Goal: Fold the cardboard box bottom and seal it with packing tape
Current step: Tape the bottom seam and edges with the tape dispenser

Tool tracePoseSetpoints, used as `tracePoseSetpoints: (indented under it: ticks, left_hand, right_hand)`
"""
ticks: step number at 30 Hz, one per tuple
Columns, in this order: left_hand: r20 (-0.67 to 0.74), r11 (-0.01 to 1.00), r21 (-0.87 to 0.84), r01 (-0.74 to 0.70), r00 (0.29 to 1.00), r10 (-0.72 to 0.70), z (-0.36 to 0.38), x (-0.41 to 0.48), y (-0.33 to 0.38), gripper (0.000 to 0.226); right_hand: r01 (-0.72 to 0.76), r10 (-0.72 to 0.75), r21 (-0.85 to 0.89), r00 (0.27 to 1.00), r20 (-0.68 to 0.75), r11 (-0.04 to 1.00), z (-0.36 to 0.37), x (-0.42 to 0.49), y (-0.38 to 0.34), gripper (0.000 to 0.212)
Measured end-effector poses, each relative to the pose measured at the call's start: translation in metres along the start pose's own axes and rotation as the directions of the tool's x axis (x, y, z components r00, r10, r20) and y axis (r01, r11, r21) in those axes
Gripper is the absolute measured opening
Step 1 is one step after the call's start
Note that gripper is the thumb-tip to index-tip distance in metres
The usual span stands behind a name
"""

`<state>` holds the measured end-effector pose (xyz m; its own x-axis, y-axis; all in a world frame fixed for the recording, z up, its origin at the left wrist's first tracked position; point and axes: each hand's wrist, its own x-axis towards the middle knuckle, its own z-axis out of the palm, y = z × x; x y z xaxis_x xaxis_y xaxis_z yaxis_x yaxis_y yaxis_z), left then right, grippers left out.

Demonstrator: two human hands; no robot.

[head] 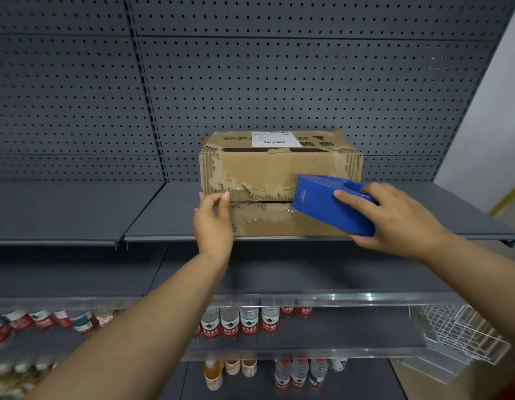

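A worn brown cardboard box lies on a grey shelf, its flapped face toward me with a dark seam running across the middle. A white shipping label sits on its top. My right hand grips a blue tape dispenser pressed against the right part of the seam. A shiny strip of clear tape runs along the seam toward the left. My left hand pinches the tape end at the box's left edge, thumb and forefinger together.
Grey pegboard backs the shelf. Lower shelves hold rows of water bottles, orange drink bottles and cans at the left. A white wire basket hangs at the lower right. A pale wall stands at the right.
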<state>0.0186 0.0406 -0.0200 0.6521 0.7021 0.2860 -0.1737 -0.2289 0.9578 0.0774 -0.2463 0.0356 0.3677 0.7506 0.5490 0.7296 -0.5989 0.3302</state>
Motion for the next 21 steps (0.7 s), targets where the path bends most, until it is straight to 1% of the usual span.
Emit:
tracePoseSetpoints:
  ticks: [4,8,12,16,21]
  left_hand:
    - [-0.006,1.000,0.000,-0.007,1.000,0.007,-0.0022,-0.0015,0.0035,0.014]
    - [0.003,0.998,0.007,-0.059,0.998,0.059,-0.0029,-0.0016,0.0038,0.011]
    - [-0.015,0.998,-0.004,-0.068,0.998,0.068,-0.0024,0.0011,0.0024,0.012]
    - [-0.029,0.996,-0.071,-0.046,0.999,0.044,-0.0026,0.0038,-0.0003,0.012]
    - [-0.077,0.974,-0.226,-0.006,0.997,-0.011,0.0024,0.0029,-0.0021,0.011]
  right_hand:
    - [0.023,-0.023,-0.006,1.000,0.008,1.000,0.0016,0.0000,0.0035,0.088]
    - [0.044,-0.044,-0.006,0.999,0.006,0.999,0.0010,0.0012,0.0047,0.087]
    - [0.062,-0.062,-0.013,0.998,0.022,0.998,-0.0009,0.0023,0.0066,0.087]
    - [0.069,-0.068,-0.026,0.997,0.032,0.997,-0.0016,0.0024,0.0089,0.087]
    - [0.039,-0.038,-0.023,0.998,0.040,0.999,0.0004,0.0024,0.0081,0.087]
